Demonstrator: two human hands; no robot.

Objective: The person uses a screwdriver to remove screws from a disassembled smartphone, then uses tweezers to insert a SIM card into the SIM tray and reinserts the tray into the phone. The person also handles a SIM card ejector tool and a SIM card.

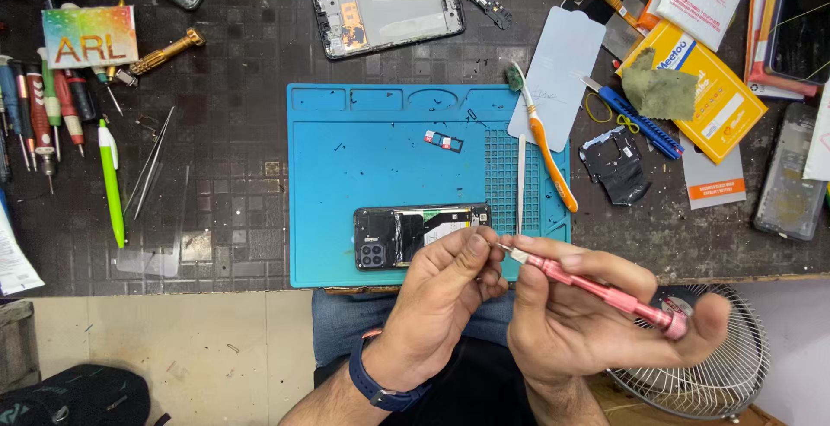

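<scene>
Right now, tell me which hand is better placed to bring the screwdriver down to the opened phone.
Probably the right hand: it grips the pink screwdriver. The left hand only pinches its tip, above the phone.

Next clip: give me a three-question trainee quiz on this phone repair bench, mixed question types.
1. True or false: the opened black smartphone lies on the blue silicone work mat.
2. The right hand holds: A) a green pen, B) a pink metal precision screwdriver, C) a brass-handled tool.
3. What does the left hand pinch?

Key
1. True.
2. B.
3. The pink screwdriver's tip, together with a small pale piece there; what that piece is cannot be told.
</scene>
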